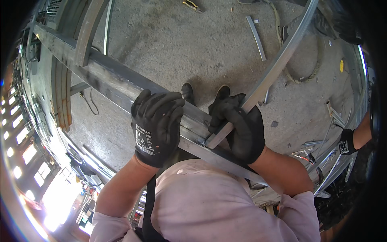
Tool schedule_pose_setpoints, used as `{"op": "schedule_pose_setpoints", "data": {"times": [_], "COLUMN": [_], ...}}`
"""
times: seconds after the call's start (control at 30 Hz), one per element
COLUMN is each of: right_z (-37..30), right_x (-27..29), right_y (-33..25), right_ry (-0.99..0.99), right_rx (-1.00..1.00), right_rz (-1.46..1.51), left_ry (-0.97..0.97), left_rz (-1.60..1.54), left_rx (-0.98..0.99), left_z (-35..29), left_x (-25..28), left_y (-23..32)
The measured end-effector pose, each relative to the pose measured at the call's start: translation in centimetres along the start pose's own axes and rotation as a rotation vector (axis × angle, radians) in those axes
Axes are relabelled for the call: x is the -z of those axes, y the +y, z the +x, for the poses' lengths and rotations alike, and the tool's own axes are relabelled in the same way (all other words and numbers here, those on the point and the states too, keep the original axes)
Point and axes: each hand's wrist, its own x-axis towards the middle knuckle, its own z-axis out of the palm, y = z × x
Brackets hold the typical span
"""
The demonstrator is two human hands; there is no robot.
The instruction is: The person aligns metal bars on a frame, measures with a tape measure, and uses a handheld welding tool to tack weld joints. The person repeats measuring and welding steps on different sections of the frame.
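A long grey steel beam [113, 78] runs across in front of me from the upper left to the lower right. My left hand [157, 125], in a black glove, lies over the beam with its fingers curled round the far edge. In the same kind of glove, my right hand [245, 131] is wrapped round a slim metal bar [278, 66]. The bar's near end rests on the beam between my hands and its length slants away to the upper right. My right fingers partly cover where the bar passes through the grip.
Pliers [191, 5], a short metal strip [256, 38] and a rope-like cable [300, 80] lie on the concrete floor [157, 40]. An upright steel piece [86, 36] meets the beam at left. Another person's gloved hand [346, 142] shows at right, near scattered metal lengths.
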Motion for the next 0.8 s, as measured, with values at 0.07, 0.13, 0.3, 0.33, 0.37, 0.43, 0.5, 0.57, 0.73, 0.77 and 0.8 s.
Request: {"op": "schedule_pose_setpoints", "data": {"times": [0.07,0.13,0.3,0.33,0.37,0.43,0.5,0.57,0.73,0.77,0.8], "right_z": [0.15,0.08,-0.24,-0.27,-0.20,-0.14,-0.16,-0.34,-0.42,-0.36,-0.24], "right_x": [0.13,0.08,-0.32,-0.30,-0.28,-0.15,0.02,-0.14,-0.71,-0.77,-0.73], "right_y": [-0.21,-0.30,0.15,0.22,0.31,0.37,0.30,0.33,0.50,0.57,0.61], "right_ry": [-0.033,-0.050,-0.012,-0.012,-0.031,-0.040,-0.022,-0.014,0.046,0.051,0.055], "right_rx": [0.120,0.209,0.238,0.243,0.273,0.204,0.026,0.076,0.081,0.071,0.077], "right_rz": [-0.182,-0.295,-0.295,-0.285,-0.280,-0.176,0.022,-0.017,-0.039,-0.008,0.007], "left_ry": [0.008,0.003,-0.011,-0.010,-0.008,-0.001,0.015,0.020,0.043,0.052,0.070], "left_rz": [0.009,0.026,0.032,0.028,0.025,0.021,0.014,0.012,0.028,0.038,0.048], "left_rx": [-0.020,-0.041,-0.041,-0.033,-0.026,-0.025,-0.034,-0.032,-0.065,-0.075,-0.087], "left_z": [-0.05,-0.09,-0.08,-0.06,-0.07,-0.08,-0.13,-0.21,-0.29,-0.35,-0.37], "left_x": [0.00,0.16,0.52,0.50,0.47,0.39,0.29,0.19,-0.02,-0.11,-0.25], "left_y": [-0.12,-0.13,0.20,0.27,0.25,0.17,0.05,0.01,-0.27,-0.35,-0.46]}}
